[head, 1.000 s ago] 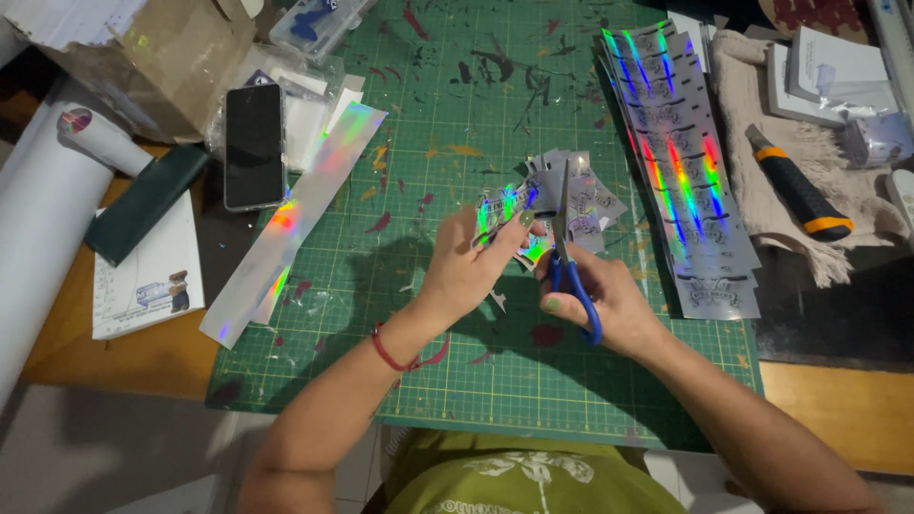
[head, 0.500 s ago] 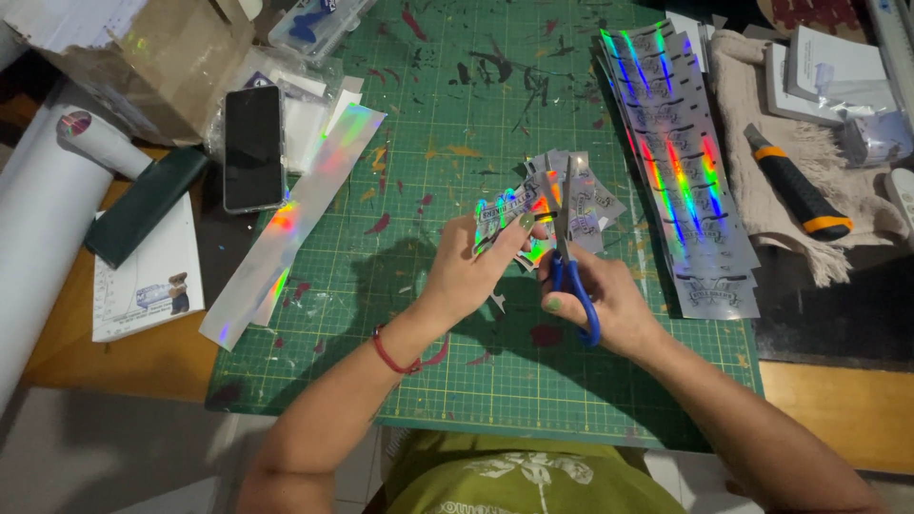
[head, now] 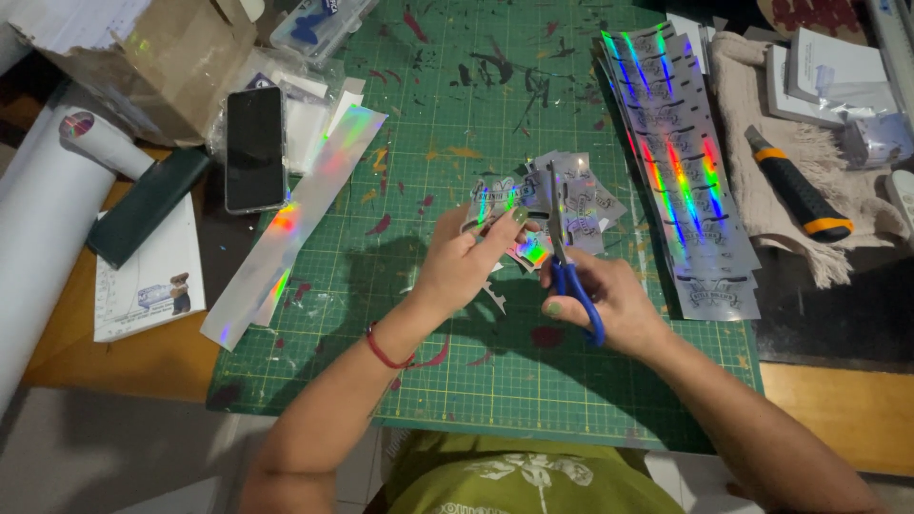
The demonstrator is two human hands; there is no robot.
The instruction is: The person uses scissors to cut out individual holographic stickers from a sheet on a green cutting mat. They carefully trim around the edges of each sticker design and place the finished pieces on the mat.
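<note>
A green cutting mat covers the tabletop, with a stack of holographic sticker sheets along its right side. Over the mat's middle, the left hand pinches a small holographic sticker strip between its fingers. The right hand grips blue-handled scissors, blades pointing up beside the strip, above a small pile of cut stickers.

Wooden counter mostly covered by a paint-stained green cutting mat. On the mat: holographic sticker strips, one loose strip. Off the mat: black phone, utility knife on what looks like a beige cloth.
</note>
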